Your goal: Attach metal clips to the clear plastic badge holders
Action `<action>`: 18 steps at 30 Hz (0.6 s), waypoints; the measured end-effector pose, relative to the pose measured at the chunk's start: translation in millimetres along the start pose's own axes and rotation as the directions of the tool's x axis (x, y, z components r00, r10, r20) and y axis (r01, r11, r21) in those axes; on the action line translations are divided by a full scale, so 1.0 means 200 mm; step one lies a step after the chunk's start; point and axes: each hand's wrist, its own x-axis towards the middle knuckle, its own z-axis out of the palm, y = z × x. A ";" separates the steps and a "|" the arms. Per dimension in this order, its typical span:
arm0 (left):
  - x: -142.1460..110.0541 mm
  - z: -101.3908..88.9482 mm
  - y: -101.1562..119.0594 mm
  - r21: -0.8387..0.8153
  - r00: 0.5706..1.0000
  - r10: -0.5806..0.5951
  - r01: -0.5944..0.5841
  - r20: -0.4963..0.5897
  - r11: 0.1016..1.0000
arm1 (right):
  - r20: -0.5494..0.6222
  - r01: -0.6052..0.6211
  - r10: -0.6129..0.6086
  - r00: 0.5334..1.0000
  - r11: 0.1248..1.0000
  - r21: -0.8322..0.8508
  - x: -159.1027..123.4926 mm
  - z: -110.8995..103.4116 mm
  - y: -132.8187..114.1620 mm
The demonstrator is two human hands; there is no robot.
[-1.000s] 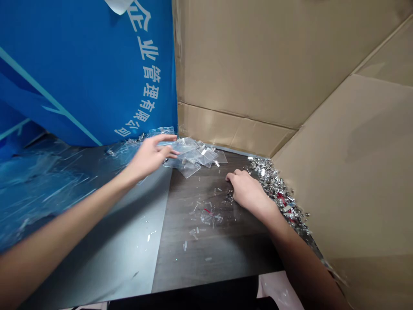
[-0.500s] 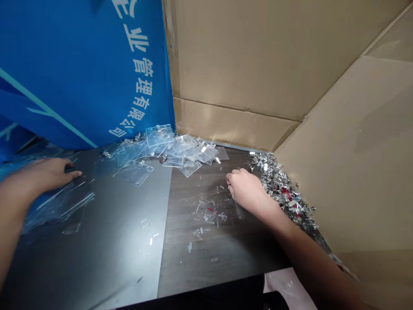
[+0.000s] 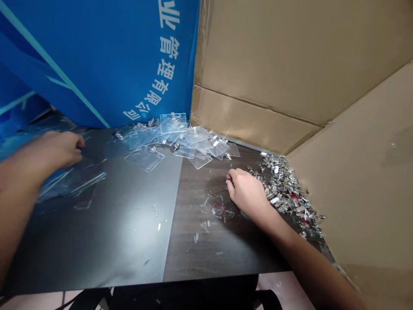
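Note:
My left hand (image 3: pixel 58 148) rests at the far left of the dark table (image 3: pixel 135 241), fingers curled on a stack of clear plastic sleeves (image 3: pixel 69 183). My right hand (image 3: pixel 247 191) lies knuckles-up near the table's middle right, fingers curled under beside a heap of small metal clips (image 3: pixel 284 189); what it holds is hidden. A loose pile of clear badge holders (image 3: pixel 180 142) lies at the back, between both hands. Small clear plastic bits (image 3: pixel 216 211) are scattered just left of my right hand.
A blue printed banner (image 3: pixel 97 56) stands at the back left. Cardboard walls (image 3: pixel 290 64) close off the back and right side (image 3: pixel 371 172). The table's front edge runs along the bottom of the view.
My left hand left the badge holder pile and swung far left onto the stack of clear sleeves. My right hand stayed by the clips. The view shifted left.

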 end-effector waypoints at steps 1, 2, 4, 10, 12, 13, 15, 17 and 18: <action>0.00 -0.01 0.03 0.062 0.999 -0.015 0.012 0.041 0.998 | -0.003 0.002 -0.001 1.000 1.000 0.009 0.00 0.00 0.00; -0.01 -0.03 0.06 0.149 0.994 -0.031 0.016 0.101 0.989 | -0.006 0.001 -0.001 1.000 1.000 0.016 0.00 0.00 -0.01; -0.04 -0.05 0.13 0.261 0.980 -0.050 -0.003 0.195 0.965 | -0.010 0.000 0.000 1.000 1.000 0.027 0.00 0.00 -0.01; -0.11 -0.06 0.18 0.257 0.965 -0.019 -0.051 0.263 0.965 | -0.018 0.009 -0.008 1.000 0.999 0.049 0.00 0.01 -0.01; -0.10 -0.06 0.13 0.252 0.961 0.019 -0.091 0.275 0.964 | -0.021 0.008 -0.007 1.000 0.999 0.051 -0.01 0.01 -0.01; -0.09 -0.05 0.10 0.252 0.960 0.038 -0.110 0.276 0.961 | -0.022 0.008 -0.007 1.000 0.999 0.053 -0.01 0.01 -0.02; -0.06 -0.04 0.03 0.250 0.958 0.066 -0.139 0.278 0.958 | -0.025 0.005 -0.004 1.000 0.998 0.055 -0.01 0.01 -0.02; -0.03 -0.02 -0.03 0.245 0.953 0.074 -0.151 0.295 0.958 | -0.030 0.002 0.000 1.000 0.998 0.059 -0.01 0.01 -0.02; -0.03 -0.02 -0.06 0.221 0.954 0.092 -0.158 0.284 0.962 | -0.032 0.000 0.002 0.999 0.998 0.062 -0.01 0.01 -0.02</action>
